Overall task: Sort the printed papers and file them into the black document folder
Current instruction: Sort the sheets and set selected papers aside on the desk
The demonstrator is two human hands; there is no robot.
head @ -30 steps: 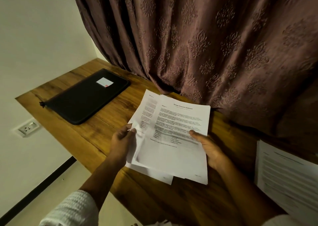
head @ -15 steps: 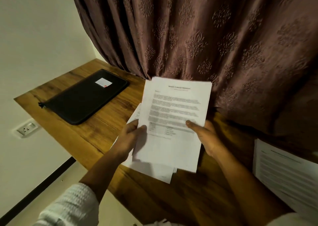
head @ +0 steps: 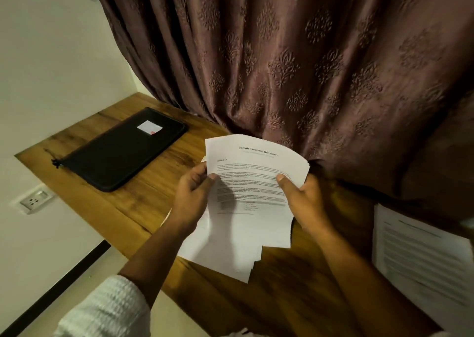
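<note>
I hold a stack of printed papers (head: 251, 183) above the wooden table (head: 133, 208). The top sheet is headed as a sample financial statement and bows upward. My left hand (head: 192, 195) pinches the stack's left edge, thumb on the front. My right hand (head: 302, 198) pinches the right edge the same way. Lower sheets fan out unevenly below my hands. The black document folder (head: 123, 149) lies shut on the table's far left, with a white label on its cover and its zip pull at its near left end.
Another printed sheet (head: 420, 257) lies on the table at the right edge of view. A brown patterned curtain (head: 307, 67) hangs along the back of the table. A wall socket (head: 34, 201) sits below the table's left end.
The top sheet has been drawn up and squared over the stack. Both hands have shifted up along the paper's edges, and the sheets now bow instead of lying fanned.
</note>
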